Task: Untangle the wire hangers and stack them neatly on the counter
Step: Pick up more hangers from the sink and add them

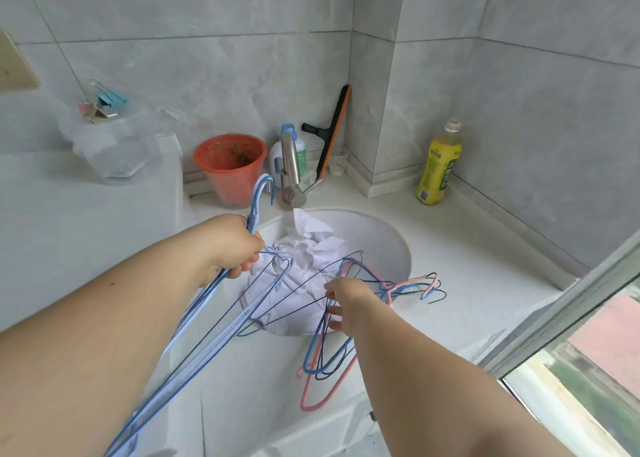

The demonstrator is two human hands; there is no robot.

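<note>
My left hand grips a bunch of light blue wire hangers near their necks, hooks up by the tap, the long bars slanting down to the lower left. My right hand pinches the wires of a second tangle of pink, blue and dark wire hangers that lies on the white counter to the right of the sink, hooks pointing right. One dark hanger stretches between the two bunches over the basin.
A round white sink holds crumpled white cloth under a steel tap. Behind stand a red bucket, a detergent bottle, a squeegee and a yellow bottle. A window frame runs at the right.
</note>
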